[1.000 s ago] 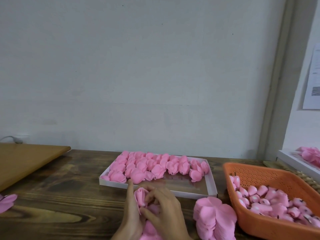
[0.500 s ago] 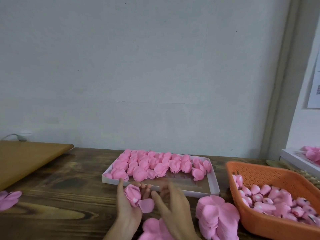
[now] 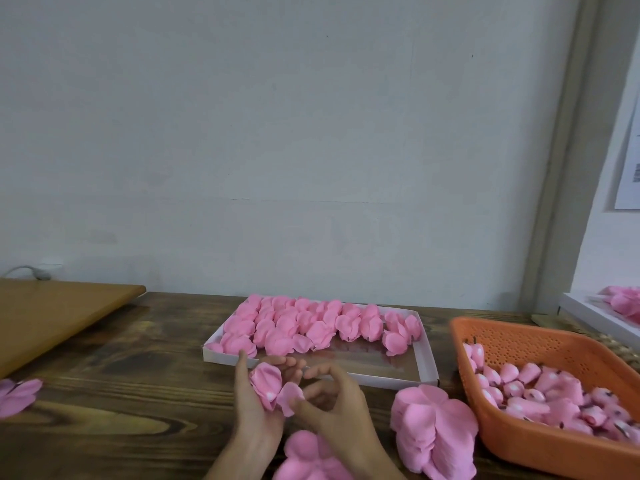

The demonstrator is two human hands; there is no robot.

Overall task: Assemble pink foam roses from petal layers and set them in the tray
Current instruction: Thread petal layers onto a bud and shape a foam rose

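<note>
Left hand (image 3: 252, 410) grips a rose (image 3: 265, 388) just before the tray's (image 3: 381, 376) near edge. Right hand (image 3: 334, 407) is curled, thumb touching its petal; grasp unclear. Surface (image 3: 121, 393) stretches left, and a petal stack (image 3: 433, 434) and basket (image 3: 554, 455) crowd right.

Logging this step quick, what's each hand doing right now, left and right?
Left hand: holding a half-built foam rose.
Right hand: fingers curled, thumb at the rose's loose petal; grip cannot be told.

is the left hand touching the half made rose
Touching. The head view shows the rose lying in the left hand, thumb beside it and fingers curled behind it.
</note>
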